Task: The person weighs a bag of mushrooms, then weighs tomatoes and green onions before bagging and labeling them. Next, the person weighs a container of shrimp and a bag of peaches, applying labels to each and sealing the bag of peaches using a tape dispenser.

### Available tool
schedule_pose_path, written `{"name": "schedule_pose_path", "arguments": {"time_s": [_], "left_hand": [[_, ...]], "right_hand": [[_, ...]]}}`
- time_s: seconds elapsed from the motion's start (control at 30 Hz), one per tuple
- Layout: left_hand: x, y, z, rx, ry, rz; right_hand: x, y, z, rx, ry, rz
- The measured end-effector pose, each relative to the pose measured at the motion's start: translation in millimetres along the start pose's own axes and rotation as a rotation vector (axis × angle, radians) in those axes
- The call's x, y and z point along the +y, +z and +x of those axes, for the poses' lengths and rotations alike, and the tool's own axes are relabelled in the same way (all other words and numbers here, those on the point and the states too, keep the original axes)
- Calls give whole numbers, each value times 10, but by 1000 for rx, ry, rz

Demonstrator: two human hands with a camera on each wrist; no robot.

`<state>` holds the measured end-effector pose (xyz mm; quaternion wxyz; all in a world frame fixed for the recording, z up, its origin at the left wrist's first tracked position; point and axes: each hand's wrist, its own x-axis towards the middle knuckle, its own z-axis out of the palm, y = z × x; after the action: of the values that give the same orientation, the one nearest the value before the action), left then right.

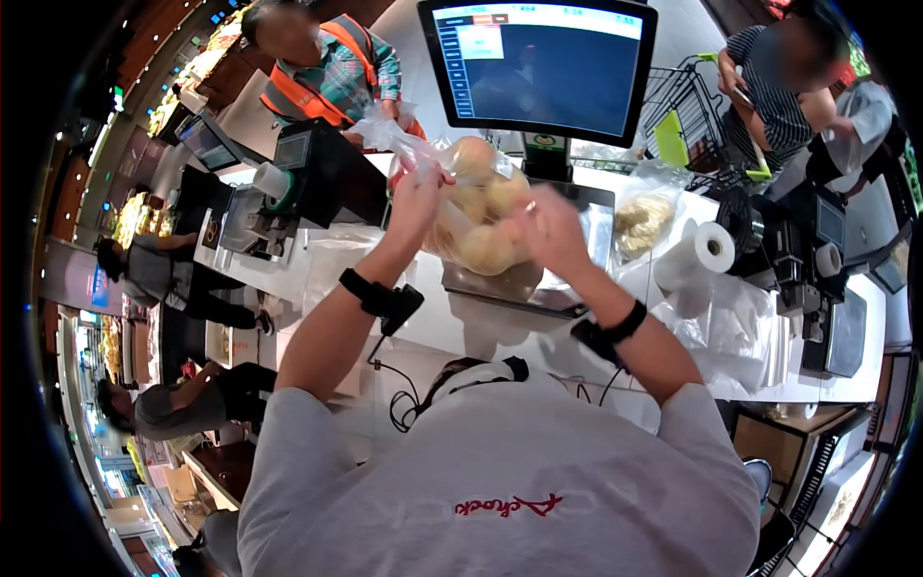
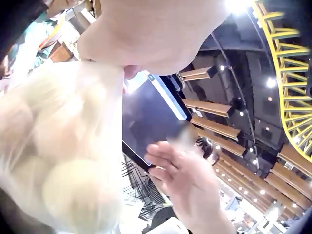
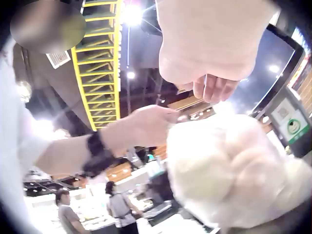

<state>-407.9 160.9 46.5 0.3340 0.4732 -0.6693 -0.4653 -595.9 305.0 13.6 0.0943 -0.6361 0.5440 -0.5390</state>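
Note:
A clear plastic bag of round, pale yellow fruit [image 1: 488, 248] hangs over the metal scale plate [image 1: 500, 285] in the head view. My left hand [image 1: 419, 204] grips the bag's gathered neck. Just right of the bag, my right hand [image 1: 553, 229] has its fingers bent loosely and blurred. In the left wrist view the bagged fruit [image 2: 80, 190] fills the left side, and the right hand [image 2: 192, 183] is apart from it. The right wrist view has the right hand [image 3: 209, 58] above the bag [image 3: 234, 170], its fingers holding nothing visible.
A screen [image 1: 538, 67] stands behind the scale. On the right are another filled bag [image 1: 644, 223], a plastic roll [image 1: 707, 248] and flat bags [image 1: 716, 327]. Label printers flank the counter. A person in an orange vest [image 1: 332, 67] stands across it, touching plastic near the bag's top.

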Motion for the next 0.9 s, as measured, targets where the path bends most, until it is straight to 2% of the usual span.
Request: {"name": "schedule_pose_path", "arguments": {"time_s": [0.03,0.1,0.17,0.27,0.37,0.47,0.5,0.53,0.63,0.77,0.8,0.9], "left_hand": [[12,-8,-15,-2,19,-9],[56,17,-68,-4,62,-30],[-37,1,-26,-10,44,-68],[-51,-42,-10,-9,32,-148],[-152,-107,79,55,-99,-340],[9,-134,24,120,-236,-498],[10,-127,28,129,-236,-505],[1,-105,29,139,-238,-514],[-96,-26,83,123,-200,-537],[4,101,1,26,-121,-470],[58,141,-27,2,-96,-448],[57,188,-16,-54,-120,-472]], "right_hand": [[241,77,164,87,40,-21],[561,258,418,51,44,-116],[843,480,664,-62,56,-88],[842,613,988,-415,505,498],[1036,839,1195,-540,452,644],[1109,944,1217,-619,467,625],[1153,975,1202,-634,469,609],[1109,972,1140,-572,477,543],[822,677,891,-493,621,573],[692,427,280,-192,676,744],[620,345,140,-176,733,711],[584,265,-266,-82,726,835]]}}
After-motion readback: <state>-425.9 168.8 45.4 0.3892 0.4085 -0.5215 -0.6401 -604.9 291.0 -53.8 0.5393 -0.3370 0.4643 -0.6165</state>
